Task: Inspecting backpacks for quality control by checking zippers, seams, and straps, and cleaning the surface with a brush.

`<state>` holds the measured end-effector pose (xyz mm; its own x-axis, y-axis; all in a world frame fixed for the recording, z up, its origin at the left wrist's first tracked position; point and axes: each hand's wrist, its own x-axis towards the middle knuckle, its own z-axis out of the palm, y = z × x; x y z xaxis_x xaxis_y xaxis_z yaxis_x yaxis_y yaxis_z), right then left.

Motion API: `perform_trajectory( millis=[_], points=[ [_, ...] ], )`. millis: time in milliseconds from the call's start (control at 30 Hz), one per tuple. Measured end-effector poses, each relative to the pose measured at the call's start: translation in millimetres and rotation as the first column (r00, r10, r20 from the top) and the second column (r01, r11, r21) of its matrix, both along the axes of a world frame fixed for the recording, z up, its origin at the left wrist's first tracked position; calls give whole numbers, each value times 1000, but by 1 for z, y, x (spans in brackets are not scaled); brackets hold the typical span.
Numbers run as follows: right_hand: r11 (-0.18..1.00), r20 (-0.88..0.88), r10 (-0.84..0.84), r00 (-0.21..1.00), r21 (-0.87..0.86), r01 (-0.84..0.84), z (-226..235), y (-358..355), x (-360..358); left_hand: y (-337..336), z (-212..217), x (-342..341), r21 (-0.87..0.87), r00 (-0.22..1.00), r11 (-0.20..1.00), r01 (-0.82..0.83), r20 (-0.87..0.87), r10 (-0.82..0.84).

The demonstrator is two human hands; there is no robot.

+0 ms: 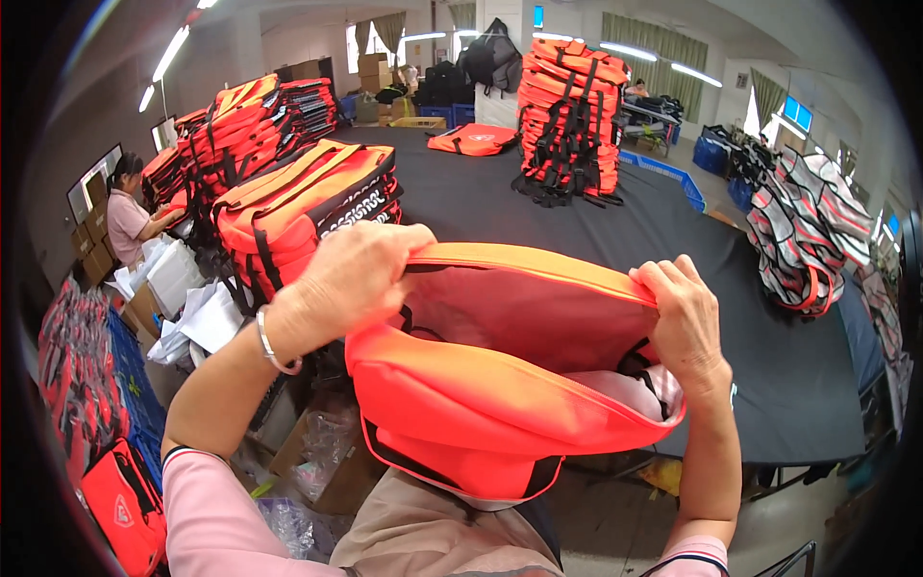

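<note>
In front of my body I hold a bright orange-red bag (471,404), its wide mouth gaping upward. My left hand (361,269) is closed on the far rim at its left end. At the right end of that rim, my right hand (681,313) grips the edge with bent fingers. The pale pinkish lining shows inside, with a dark strap at the left and a bunched light piece with black trim at the right. Below the mouth is an outer panel with black edging. The bag's underside is hidden.
A black-covered table (760,375) spreads ahead. Stacks of orange bags (298,207) stand at left; a taller pile (572,125) rises farther back, near a single flat bag (473,139). Grey-and-orange pieces (808,231) hang at right. A co-worker (130,212) is at far left, near white sheets (178,288).
</note>
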<state>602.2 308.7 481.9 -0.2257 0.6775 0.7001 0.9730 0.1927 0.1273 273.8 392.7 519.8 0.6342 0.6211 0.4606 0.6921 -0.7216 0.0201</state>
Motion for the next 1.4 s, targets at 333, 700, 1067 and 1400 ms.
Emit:
perform_trajectory(
  millis=[333, 700, 1067, 1400],
  points=[
    [763, -139, 494, 859, -404, -504, 69, 53, -82, -3, -11, -6, -423, 814, 848, 321, 581, -18],
    [275, -371, 504, 780, -787, -552, 110, 58, -127, -18, -28, -27, -563, 559, 222, 796, 825, 83],
    [653, -349, 498, 794, -453, -608, 90, 67, -139, 12, -13, -30, 91, 860, 939, 331, 380, -340],
    [910, -128, 415, 901, 54, -412, 35, 74, -132, 29, -36, 12, 416, 787, 909, 6, 559, -261]
  ],
)
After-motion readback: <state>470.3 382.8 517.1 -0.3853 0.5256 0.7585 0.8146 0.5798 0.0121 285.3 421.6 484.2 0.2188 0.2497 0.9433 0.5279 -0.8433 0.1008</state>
